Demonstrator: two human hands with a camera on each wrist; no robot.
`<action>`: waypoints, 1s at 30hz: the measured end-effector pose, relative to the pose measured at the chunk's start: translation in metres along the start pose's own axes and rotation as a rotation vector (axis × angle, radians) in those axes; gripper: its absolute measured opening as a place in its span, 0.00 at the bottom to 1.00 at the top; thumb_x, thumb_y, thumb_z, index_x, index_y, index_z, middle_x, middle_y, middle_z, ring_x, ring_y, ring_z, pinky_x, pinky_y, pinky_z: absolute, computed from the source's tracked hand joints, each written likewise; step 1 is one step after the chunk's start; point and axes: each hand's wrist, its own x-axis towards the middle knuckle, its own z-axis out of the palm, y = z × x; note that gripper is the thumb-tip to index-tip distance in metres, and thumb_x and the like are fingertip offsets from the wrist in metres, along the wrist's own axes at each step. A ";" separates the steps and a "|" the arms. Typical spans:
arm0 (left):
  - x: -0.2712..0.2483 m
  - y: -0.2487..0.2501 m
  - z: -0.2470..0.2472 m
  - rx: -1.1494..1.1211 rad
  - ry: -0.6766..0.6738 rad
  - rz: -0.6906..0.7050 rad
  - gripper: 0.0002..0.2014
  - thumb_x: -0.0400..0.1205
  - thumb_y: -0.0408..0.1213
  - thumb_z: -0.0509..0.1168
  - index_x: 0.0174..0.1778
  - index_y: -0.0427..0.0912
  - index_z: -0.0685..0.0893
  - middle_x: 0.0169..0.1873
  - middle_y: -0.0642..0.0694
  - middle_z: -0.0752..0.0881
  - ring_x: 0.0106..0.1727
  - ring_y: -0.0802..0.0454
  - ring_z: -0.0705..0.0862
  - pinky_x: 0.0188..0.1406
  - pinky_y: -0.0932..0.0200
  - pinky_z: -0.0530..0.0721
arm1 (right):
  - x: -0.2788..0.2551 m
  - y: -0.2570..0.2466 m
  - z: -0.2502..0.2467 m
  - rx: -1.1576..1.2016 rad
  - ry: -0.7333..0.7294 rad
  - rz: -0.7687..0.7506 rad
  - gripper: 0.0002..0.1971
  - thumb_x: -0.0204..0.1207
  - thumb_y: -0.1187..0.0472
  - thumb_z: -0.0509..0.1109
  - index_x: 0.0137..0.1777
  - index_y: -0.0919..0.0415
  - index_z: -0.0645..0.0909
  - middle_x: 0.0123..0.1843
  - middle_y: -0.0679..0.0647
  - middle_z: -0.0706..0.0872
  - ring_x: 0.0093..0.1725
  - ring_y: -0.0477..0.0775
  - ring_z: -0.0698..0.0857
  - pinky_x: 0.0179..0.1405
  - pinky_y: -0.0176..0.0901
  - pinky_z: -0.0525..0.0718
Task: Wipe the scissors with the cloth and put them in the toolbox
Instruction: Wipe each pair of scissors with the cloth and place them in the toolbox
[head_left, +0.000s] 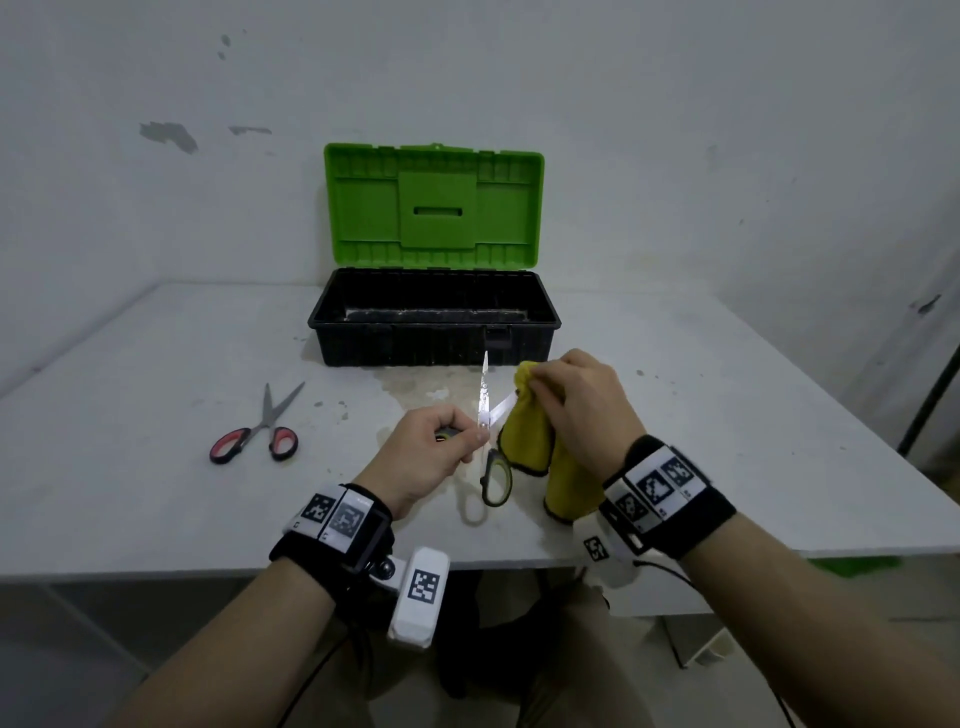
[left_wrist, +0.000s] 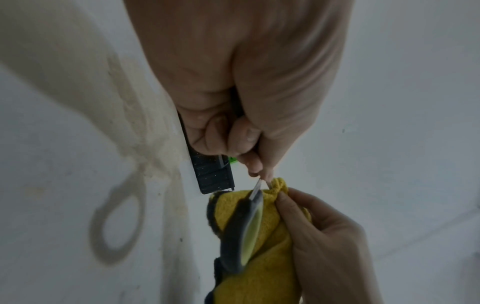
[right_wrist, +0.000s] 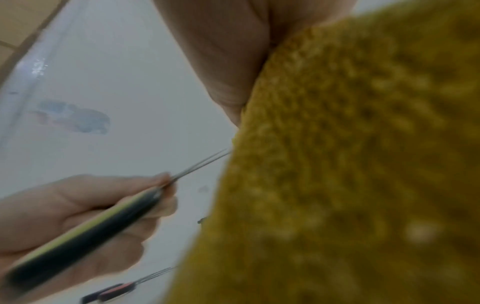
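Observation:
My left hand grips one handle of the black-and-yellow scissors, held above the table with the blades spread. One blade points up toward the toolbox. My right hand pinches the yellow cloth around the other blade, whose tip is hidden in the cloth. The cloth hangs down below the right hand, behind the free handle. The left hand and gripped handle show in the right wrist view, beside the blurred cloth. The black toolbox stands open behind, green lid up.
A second pair of scissors with red-and-black handles lies spread on the white table to the left. The wall rises right behind the toolbox. The table's front edge runs just under my wrists.

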 end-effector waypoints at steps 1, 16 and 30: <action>-0.001 -0.001 0.000 0.010 -0.006 -0.015 0.07 0.82 0.35 0.73 0.38 0.39 0.87 0.24 0.52 0.82 0.28 0.53 0.74 0.28 0.63 0.73 | 0.004 0.006 -0.003 -0.014 -0.005 0.039 0.10 0.83 0.57 0.65 0.56 0.56 0.87 0.50 0.55 0.81 0.48 0.56 0.81 0.48 0.42 0.80; 0.007 0.004 -0.007 -0.057 0.072 -0.230 0.05 0.81 0.26 0.68 0.42 0.39 0.82 0.28 0.46 0.82 0.26 0.55 0.75 0.27 0.63 0.74 | -0.009 0.004 -0.006 0.026 0.015 -0.019 0.09 0.81 0.57 0.68 0.57 0.54 0.87 0.49 0.51 0.83 0.48 0.50 0.80 0.49 0.36 0.74; -0.002 0.014 -0.015 -0.252 -0.011 -0.242 0.08 0.83 0.28 0.69 0.56 0.40 0.89 0.40 0.43 0.89 0.42 0.50 0.89 0.47 0.57 0.88 | -0.015 -0.008 0.003 0.036 -0.028 -0.068 0.10 0.82 0.54 0.67 0.58 0.52 0.87 0.50 0.49 0.83 0.48 0.47 0.78 0.50 0.33 0.73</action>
